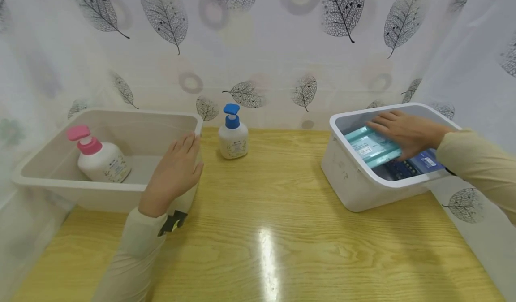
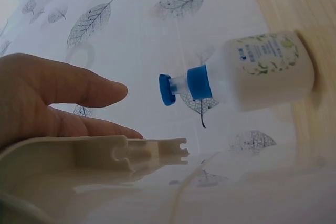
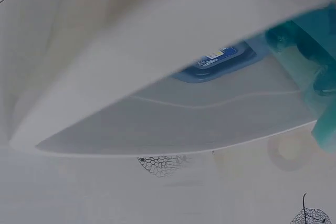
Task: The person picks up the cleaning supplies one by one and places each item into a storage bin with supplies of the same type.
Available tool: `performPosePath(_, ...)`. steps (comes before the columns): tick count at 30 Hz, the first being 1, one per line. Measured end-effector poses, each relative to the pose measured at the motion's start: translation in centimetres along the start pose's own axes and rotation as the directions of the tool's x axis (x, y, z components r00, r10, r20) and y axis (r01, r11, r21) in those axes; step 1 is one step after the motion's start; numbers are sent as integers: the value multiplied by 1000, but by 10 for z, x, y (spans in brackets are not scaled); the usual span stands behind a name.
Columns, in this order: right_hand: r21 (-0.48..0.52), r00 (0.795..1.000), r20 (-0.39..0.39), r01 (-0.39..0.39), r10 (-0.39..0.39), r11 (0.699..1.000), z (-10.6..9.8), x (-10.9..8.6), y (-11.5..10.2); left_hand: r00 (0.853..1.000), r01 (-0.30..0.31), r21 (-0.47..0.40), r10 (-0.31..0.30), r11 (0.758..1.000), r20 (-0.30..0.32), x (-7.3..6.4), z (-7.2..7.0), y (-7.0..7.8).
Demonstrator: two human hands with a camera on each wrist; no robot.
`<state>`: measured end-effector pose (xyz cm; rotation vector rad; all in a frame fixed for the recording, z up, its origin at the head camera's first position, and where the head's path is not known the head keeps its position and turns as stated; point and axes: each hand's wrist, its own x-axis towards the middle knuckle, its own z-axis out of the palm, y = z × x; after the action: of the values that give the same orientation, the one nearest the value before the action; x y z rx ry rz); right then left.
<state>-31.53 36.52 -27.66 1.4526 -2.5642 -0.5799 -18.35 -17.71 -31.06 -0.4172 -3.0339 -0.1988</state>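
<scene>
My left hand (image 1: 175,172) rests on the right end of a beige plastic bin (image 1: 101,184), its fingers stretched over the rim; the left wrist view shows thumb and fingers apart with nothing between them. Inside that bin leans a white pump bottle with a pink pump head (image 1: 105,164). Just right of the bin stands a white pump bottle with a blue pump head (image 1: 234,141). Over a second, white bin (image 1: 348,187), my right hand (image 1: 405,131) grips a teal plastic-wrapped pack (image 1: 368,146), which is tilted at the bin's left side. The right hand is hidden in its wrist view.
Below the teal pack, dark blue packages (image 1: 423,163) lie in the white bin. A wooden table (image 1: 306,235) carries both bins and the blue-topped bottle. Behind it hangs a white leaf-print curtain (image 1: 262,46), which also runs down both sides.
</scene>
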Motion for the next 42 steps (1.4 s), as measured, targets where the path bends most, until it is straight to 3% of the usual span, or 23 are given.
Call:
performPosePath(4, 26, 998, -55, 24, -22, 999, 2, -5, 3, 1000, 3, -1, -3, 1000, 10, 0, 0, 0)
performPosePath(10, 124, 997, -65, -34, 43, 992, 5, -9, 6, 1000, 4, -5, -4, 1000, 10, -1, -2, 0)
performPosePath(22, 130, 997, 69, -36, 27, 991, 8, 4, -2, 1000, 12, -24, -11, 1000, 24, 1, -1, 0)
performPosePath(26, 156, 998, 58, -48, 39, 987, 9, 5, -3, 1000, 13, -22, -12, 1000, 20, 1, 0, 0)
performPosePath(37, 225, 989, 133, -100, 71, 969, 23, 6, -14, 1000, 16, -27, -16, 1000, 26, -3, -2, -1)
performPosePath(42, 171, 979, 200, -77, 42, 982, 26, 3, -17, 1000, 11, -21, -11, 1000, 15, -1, -3, 0)
